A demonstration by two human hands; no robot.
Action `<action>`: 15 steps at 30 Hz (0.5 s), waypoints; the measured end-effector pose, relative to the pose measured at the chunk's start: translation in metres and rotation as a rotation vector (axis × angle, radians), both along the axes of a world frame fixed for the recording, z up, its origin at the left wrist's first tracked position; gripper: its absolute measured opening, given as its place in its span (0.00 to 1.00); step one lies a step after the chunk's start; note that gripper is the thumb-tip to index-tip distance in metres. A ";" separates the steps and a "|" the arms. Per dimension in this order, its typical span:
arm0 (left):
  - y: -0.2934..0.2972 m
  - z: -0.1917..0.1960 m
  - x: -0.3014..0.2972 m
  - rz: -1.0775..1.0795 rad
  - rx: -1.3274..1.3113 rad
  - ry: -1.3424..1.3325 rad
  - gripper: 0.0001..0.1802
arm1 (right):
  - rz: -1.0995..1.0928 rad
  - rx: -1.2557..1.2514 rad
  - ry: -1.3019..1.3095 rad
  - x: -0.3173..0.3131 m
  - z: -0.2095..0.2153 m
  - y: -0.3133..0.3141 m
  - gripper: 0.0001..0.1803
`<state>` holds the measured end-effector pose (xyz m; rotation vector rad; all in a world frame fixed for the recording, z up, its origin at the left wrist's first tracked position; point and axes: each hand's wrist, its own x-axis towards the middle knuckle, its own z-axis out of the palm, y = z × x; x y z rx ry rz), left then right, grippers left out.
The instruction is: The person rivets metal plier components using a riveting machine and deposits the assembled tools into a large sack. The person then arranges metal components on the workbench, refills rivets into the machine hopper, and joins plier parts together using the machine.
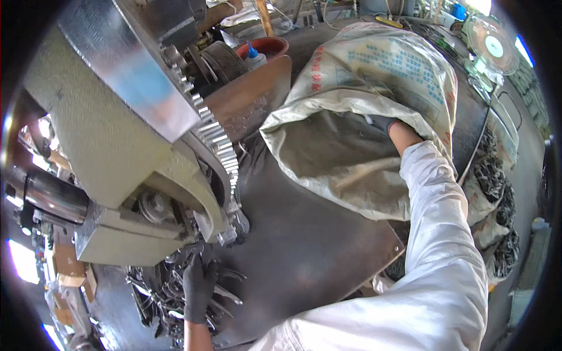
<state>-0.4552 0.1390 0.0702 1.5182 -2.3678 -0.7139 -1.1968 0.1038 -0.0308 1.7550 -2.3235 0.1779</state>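
My left hand (199, 289), in a dark grey glove, reaches up beside the lower jaw of a big green-grey machine (111, 134). Its fingers are closed together near the machine's edge; what they grip is too dark to make out. Around that hand lies a heap of dark, slim metal parts (155, 295), some with curved, handle-like ends. My right hand (383, 123), gloved too, is inside the mouth of a pale woven sack (333, 196). A small light-coloured bit shows by its fingers, which are mostly hidden.
A toothed gear wheel (219, 146) is on the machine's side. Behind it stand a red basin (272, 45) and a bottle with a blue cap (253, 54). The dark metal table (293, 251) has a corner at front right. Beyond are a fan (492, 45) and sacks of dark parts (494, 193).
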 end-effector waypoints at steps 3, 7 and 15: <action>-0.004 -0.012 0.007 -0.075 -0.112 0.051 0.15 | -0.006 0.080 -0.008 0.012 -0.005 0.078 0.26; 0.000 -0.013 0.015 -0.008 -0.019 0.078 0.15 | 0.022 -0.232 -0.194 0.126 0.040 0.100 0.25; 0.004 -0.016 0.009 -0.049 -0.019 0.089 0.14 | 0.205 -0.132 -0.904 0.201 0.099 0.151 0.20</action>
